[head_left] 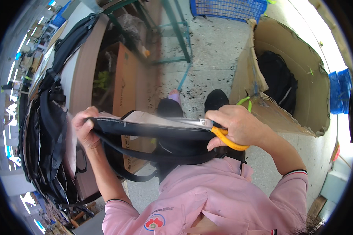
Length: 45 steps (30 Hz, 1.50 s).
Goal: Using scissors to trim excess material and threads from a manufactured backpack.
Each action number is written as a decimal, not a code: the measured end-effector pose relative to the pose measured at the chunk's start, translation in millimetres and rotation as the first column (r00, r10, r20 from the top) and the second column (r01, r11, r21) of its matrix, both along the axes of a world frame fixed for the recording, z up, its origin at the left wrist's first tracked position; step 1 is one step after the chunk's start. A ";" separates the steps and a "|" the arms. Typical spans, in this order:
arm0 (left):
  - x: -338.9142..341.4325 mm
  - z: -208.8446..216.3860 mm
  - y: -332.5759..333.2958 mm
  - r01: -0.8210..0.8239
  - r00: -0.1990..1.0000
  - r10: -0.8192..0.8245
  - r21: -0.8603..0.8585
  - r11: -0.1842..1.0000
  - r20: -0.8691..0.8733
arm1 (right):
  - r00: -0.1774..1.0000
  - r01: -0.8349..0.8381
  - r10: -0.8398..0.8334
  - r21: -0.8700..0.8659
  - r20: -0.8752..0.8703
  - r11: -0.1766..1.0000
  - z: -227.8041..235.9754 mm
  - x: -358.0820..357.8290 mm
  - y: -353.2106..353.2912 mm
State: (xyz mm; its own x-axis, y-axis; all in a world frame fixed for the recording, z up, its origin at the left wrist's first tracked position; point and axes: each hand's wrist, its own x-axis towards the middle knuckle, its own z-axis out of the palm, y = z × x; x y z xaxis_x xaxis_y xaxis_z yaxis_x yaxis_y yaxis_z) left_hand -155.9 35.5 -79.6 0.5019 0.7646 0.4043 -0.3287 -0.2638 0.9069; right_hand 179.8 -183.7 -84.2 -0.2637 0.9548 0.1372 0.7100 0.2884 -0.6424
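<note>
A black fabric bag [157,131] with a pale lining along its upper edge stretches across my lap. Its left end is pinched in my left hand [85,127], fingers closed on the cloth. My right hand [237,123] grips a pair of scissors [228,141] by the yellow handles. The metal blades point left and lie along the bag's pale edge; motion blurs them, so I cannot tell how far apart they are. Black straps [131,154] hang in loops below the bag's edge.
Black bags [47,129] are piled on the table at my left. A cardboard box [123,86] stands beneath it. At the right, a large open carton [306,74] holds a black bag [276,80]. Ahead are a green metal frame [176,35], a blue crate [227,9] and scattered dark scraps.
</note>
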 end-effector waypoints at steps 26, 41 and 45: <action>-21.8 -10.0 26.3 0.030 0.998 -0.025 -0.088 0.996 0.052 | 0.967 0.125 -0.167 -0.213 -0.190 0.969 -33.6 38.2 -70.2; -27.0 -14.9 29.8 0.021 0.998 -0.016 -0.077 0.997 0.058 | 0.985 0.085 -0.117 -0.228 -0.130 0.970 -19.4 40.0 -53.9; -26.4 -15.0 28.6 0.018 0.998 -0.014 -0.064 0.998 0.059 | 0.991 0.060 -0.084 -0.209 -0.108 0.976 -15.5 40.3 -52.9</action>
